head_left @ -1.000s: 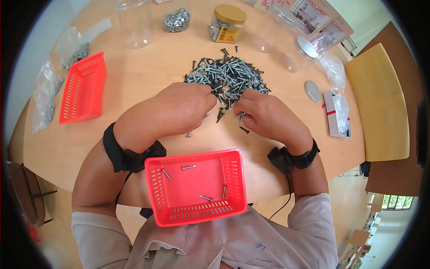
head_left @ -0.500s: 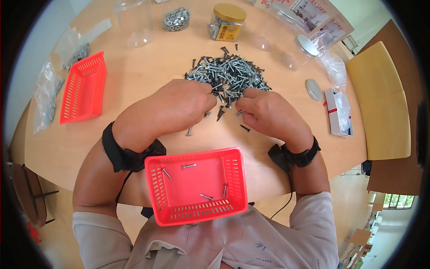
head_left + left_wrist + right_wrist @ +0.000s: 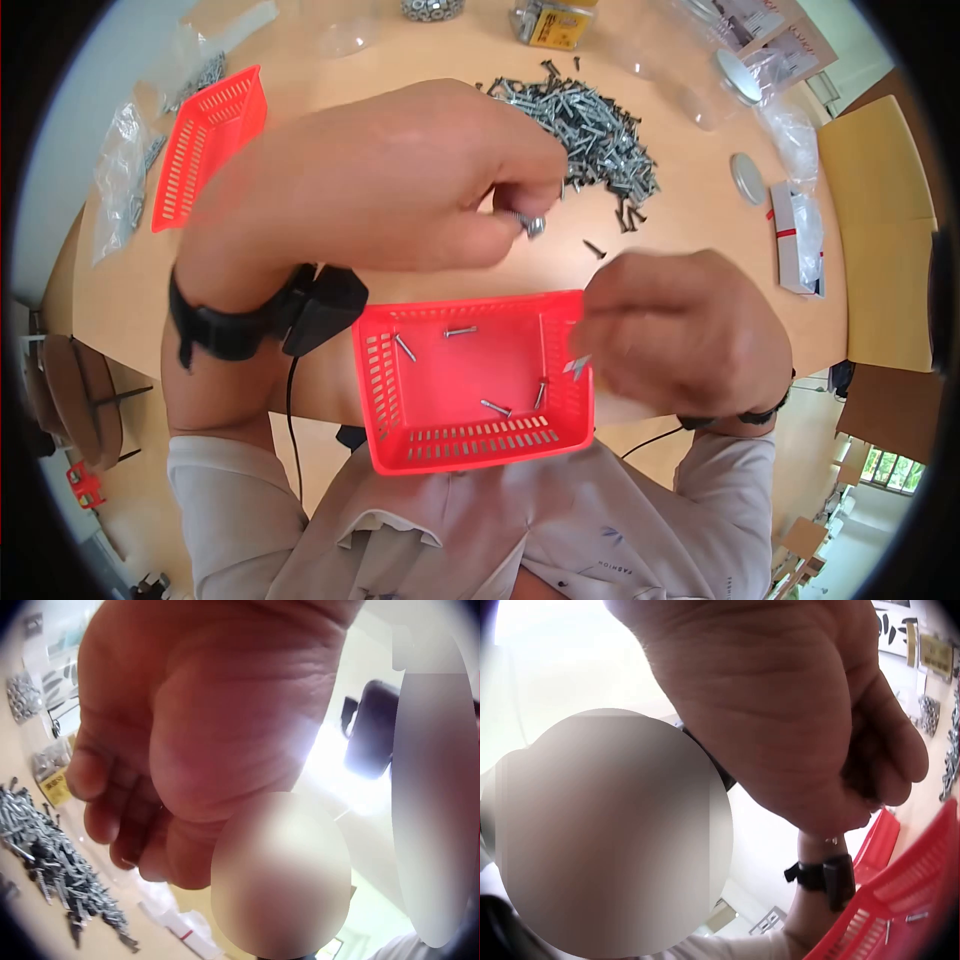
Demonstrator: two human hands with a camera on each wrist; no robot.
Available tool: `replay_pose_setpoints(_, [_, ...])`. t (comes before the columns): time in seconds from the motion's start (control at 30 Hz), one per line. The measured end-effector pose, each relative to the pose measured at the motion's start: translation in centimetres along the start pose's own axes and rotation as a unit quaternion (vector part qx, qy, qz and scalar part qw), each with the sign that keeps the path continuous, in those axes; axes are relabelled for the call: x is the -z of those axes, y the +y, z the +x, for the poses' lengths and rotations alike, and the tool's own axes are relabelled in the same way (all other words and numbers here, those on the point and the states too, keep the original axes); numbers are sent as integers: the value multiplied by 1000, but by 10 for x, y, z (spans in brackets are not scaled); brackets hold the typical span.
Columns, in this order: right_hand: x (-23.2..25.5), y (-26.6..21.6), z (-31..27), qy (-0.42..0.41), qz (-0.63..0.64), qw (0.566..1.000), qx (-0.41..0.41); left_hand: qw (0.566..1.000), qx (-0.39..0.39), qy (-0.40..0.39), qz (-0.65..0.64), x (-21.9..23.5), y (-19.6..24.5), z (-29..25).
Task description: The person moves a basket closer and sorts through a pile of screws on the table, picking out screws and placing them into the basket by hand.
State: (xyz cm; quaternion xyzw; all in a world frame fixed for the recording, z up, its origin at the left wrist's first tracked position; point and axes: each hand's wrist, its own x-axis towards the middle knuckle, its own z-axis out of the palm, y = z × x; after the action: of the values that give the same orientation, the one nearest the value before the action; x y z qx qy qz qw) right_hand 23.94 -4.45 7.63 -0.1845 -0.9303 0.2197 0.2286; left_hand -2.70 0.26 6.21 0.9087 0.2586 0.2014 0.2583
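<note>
My left hand point(image 3: 420, 180) is raised left of the screw pile and pinches a silver screw point(image 3: 534, 227) between thumb and fingertips. Over the right rim of the near red basket point(image 3: 470, 350) is my right hand point(image 3: 690, 330), blurred, its fingers curled at a silver screw point(image 3: 576, 367). Several silver screws point(image 3: 460, 331) lie apart on that basket's floor. Beyond the hands, silver and dark screws are heaped in a pile point(image 3: 600, 130) on the table. A loose dark screw point(image 3: 594, 249) lies between the pile and the right hand.
A second red basket point(image 3: 200, 150) stands at the left, partly behind my left arm, near plastic bags point(image 3: 120, 190) of hardware. Along the back are a container of nuts point(image 3: 432, 8) and a yellow-labelled jar point(image 3: 556, 25). A lid point(image 3: 747, 178) and white box point(image 3: 795, 240) lie right.
Both hands have drawn back from the pile's near edge toward the body. The left now shows a screw at its fingertips, and the right has reached the near basket's right rim. The head view has shifted.
</note>
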Motion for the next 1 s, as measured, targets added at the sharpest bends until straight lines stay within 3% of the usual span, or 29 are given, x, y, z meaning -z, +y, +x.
replay_pose_setpoints(0.07, [-5, -9, -1, -147, -23, 988, 46, 991, 42, -102, -71, 7, 18, -6])
replay_pose_setpoints(0.3, [-39, -17, -2, -144, -71, 984, 80, 980, 29, -196, 36, -8, 35, -15])
replay_pose_setpoints(0.47, [-42, -13, -1, -176, -99, 978, 48, 966, 97, -237, 37, -7, 36, -9])
replay_pose_setpoints(0.7, [-29, -7, -2, -148, -126, 981, 29, 964, 80, -245, 65, -12, 38, -10])
replay_pose_setpoints(0.73, [-22, -6, -2, -148, -126, 981, 27, 974, 50, -208, 78, -16, 38, -16])
replay_pose_setpoints(0.77, [-13, -4, -2, -125, -144, 982, 10, 981, 20, -169, 90, -18, 39, -20])
replay_pose_setpoints(0.83, [-3, 0, 1, -70, -149, 986, -23, 978, 13, -185, 91, -21, 46, -22])
replay_pose_setpoints(1.0, [1, 29, -1, -41, -151, 985, -67, 978, -7, -174, 112, -24, 44, -20])
